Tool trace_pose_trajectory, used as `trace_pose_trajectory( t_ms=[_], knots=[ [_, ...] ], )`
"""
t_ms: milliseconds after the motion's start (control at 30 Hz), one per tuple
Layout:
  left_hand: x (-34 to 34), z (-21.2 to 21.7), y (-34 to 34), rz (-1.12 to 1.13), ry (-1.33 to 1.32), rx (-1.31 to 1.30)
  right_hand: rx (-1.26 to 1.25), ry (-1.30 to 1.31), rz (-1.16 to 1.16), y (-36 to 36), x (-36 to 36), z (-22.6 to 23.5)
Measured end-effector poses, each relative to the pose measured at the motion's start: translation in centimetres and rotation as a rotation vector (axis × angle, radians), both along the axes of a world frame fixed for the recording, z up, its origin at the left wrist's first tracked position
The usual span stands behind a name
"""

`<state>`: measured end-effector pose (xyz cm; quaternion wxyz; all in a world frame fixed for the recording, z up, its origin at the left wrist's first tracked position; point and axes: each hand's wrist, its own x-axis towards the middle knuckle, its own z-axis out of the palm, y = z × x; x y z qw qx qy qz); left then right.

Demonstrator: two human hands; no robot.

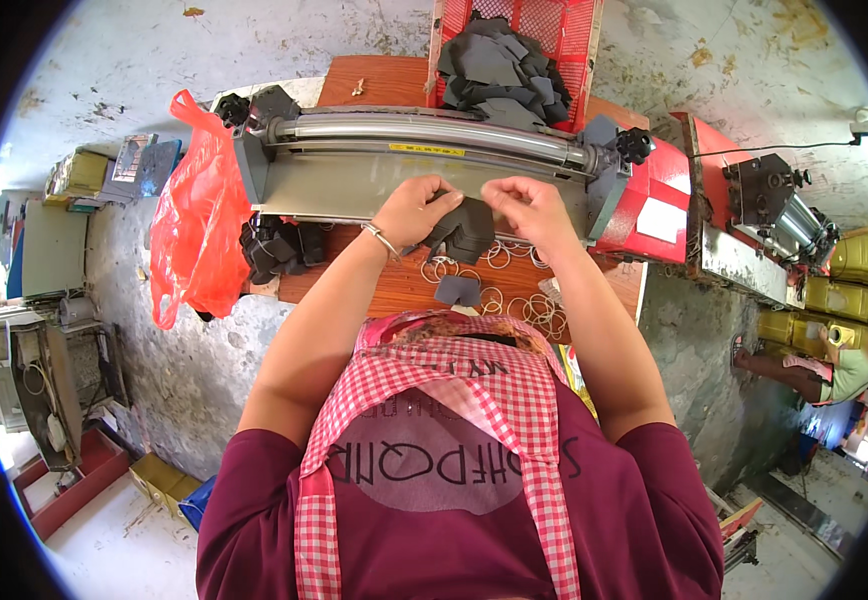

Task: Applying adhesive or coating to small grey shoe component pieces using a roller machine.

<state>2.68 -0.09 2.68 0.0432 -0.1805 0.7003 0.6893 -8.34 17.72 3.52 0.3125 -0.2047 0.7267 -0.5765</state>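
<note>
My left hand (pixel 414 212), with a bracelet on its wrist, is closed at the left upper edge of a stack of dark grey cut pieces (pixel 466 232). Close to the stack's upper right corner, my right hand (pixel 532 208) is pinched, and what it holds, if anything, is too small to make out. Both hands are over the front of a roller machine (pixel 334 185). Just below the stack, a single grey piece (pixel 458 291) lies on the brown wooden table (pixel 354 290). Several pale rubber bands (pixel 534 312) are scattered around it.
A red crate (pixel 594 40) behind the machine holds a heap of grey pieces (pixel 499 65). Left of the machine hang a red plastic bag (pixel 199 220) and more dark pieces (pixel 279 248). At right are a red box (pixel 654 205), another roller machine (pixel 784 205) and a seated person (pixel 849 370).
</note>
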Motion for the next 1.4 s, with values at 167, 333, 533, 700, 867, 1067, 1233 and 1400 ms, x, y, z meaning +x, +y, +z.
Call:
trace_pose_trajectory(
  t_ms=[167,333,533,700,867,1067,1233,1400],
  knots=[
    [-0.2,2.4,0.3,-0.011,-0.164,-0.428,0.098,0.095,0.128,-0.3,0.4,1.5],
    [0.2,2.0,0.5,-0.012,-0.039,-0.171,0.085,0.199,0.163,-0.2,0.2,0.9],
    [1.0,0.4,-0.2,-0.057,0.082,0.035,0.095,0.120,0.053,-0.3,0.9,2.3],
    [0.7,0.8,-0.3,-0.094,-0.055,-0.454,0.087,0.265,0.078,0.2,0.1,0.4],
    [1.3,0.5,-0.2,-0.053,-0.060,0.323,0.045,-0.344,-0.240,0.8,-1.6,-1.0],
    [0.5,0.1,-0.3,-0.114,-0.062,-0.328,0.084,-0.148,0.045,0.3,0.1,0.7],
    [0.5,0.4,0.9,-0.002,-0.044,0.115,0.050,-0.379,-0.117,0.6,-1.7,-1.0],
    [0.2,0.6,-0.1,-0.084,-0.034,-0.043,0.018,-0.387,-0.238,0.0,-0.3,0.9]
  ],
)
